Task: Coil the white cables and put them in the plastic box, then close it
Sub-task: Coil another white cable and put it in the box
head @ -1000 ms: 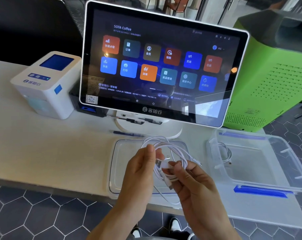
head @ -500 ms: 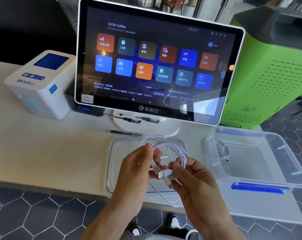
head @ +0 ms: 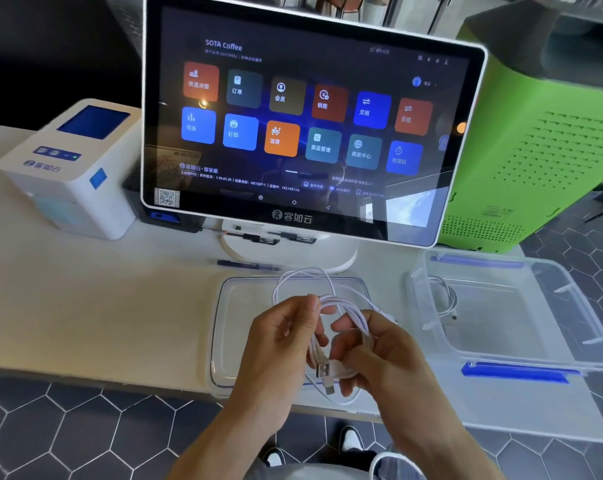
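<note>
My left hand (head: 279, 344) pinches top of coiled white cable (head: 341, 306); my right hand (head: 379, 358) grips its lower loops, USB plug (head: 322, 369) sticking out. Coil held above clear lid (head: 237, 306) on bench (head: 102, 306). Open plastic box (head: 577, 306) right, second cable (head: 447, 297) inside.

The USB plug (head: 322, 369) of the white cable (head: 341, 306) has dropped lower between both hands, now pointing down.

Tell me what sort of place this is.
Probably a café's till counter. A white-framed touchscreen terminal headed "SOTA Coffee" shows order and member tiles, a small white receipt printer stands beside it, and pens lie on the pale countertop.
</note>
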